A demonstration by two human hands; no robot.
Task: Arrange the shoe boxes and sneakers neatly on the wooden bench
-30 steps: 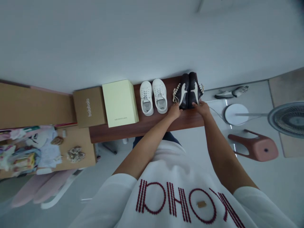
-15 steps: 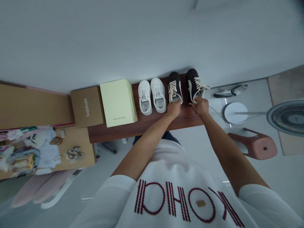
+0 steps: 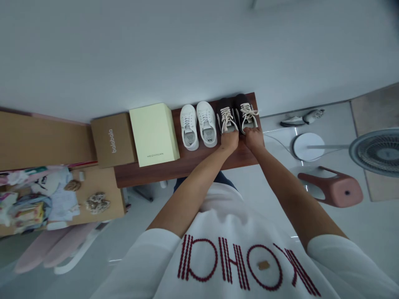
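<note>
Two dark sneakers with cream laces stand side by side at the right end of the brown wooden shelf [image 3: 199, 162], toes toward the wall. My left hand [image 3: 230, 141] is closed on the heel of the left dark sneaker [image 3: 225, 109]. The heel of the right dark sneaker [image 3: 243, 107] is gripped by my right hand [image 3: 254, 138]. My fingers cover both heels. Just left of them sit a white sneaker [image 3: 206, 118] and another white sneaker [image 3: 188, 121], close together.
A pale yellow box [image 3: 152, 133] and a brown shoebox [image 3: 114, 141] stand left on the shelf. Farther left, a table [image 3: 118, 203] bears clothes and papers. On the right floor are a fan [image 3: 386, 153], a pink stool [image 3: 339, 189] and a pair of shoes [image 3: 293, 121].
My right hand has moved left with the right dark sneaker, bringing it against the left one. The left dark sneaker has shifted slightly left and toward me. The shelf's right end now shows.
</note>
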